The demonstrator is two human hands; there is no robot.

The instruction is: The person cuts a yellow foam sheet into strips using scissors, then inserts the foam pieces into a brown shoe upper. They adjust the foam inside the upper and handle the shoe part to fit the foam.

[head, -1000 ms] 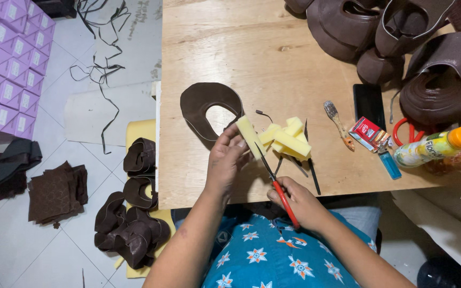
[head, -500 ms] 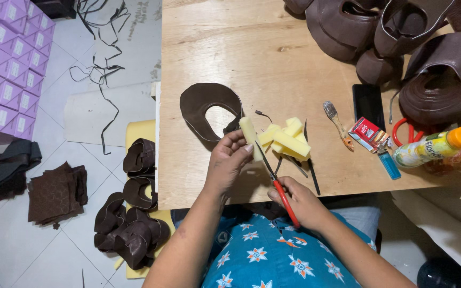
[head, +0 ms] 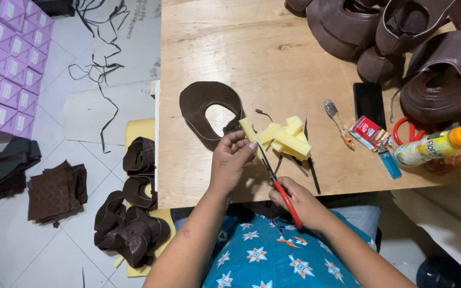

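Over the tabletop [head: 230, 64], the left hand [head: 232, 160] pinches a soft, light yellow foam strip [head: 249, 129] near its end; the right hand [head: 300, 201] grips red-handled scissors [head: 278, 184].

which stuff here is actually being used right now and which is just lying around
In use: left hand holding a yellow foam strip; right hand on red-handled scissors.

Lying about: foam pile, brown leather cutout, brush, lighter, bottle, phone.

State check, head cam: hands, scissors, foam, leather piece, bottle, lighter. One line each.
left hand: pinching a yellow foam strip
right hand: gripping the red-handled scissors
scissors: blades at the strip, opening hard to tell
foam pile: loose on table
brown leather piece: flat, untouched
bottle: lying down, capped
lighter: lying flat
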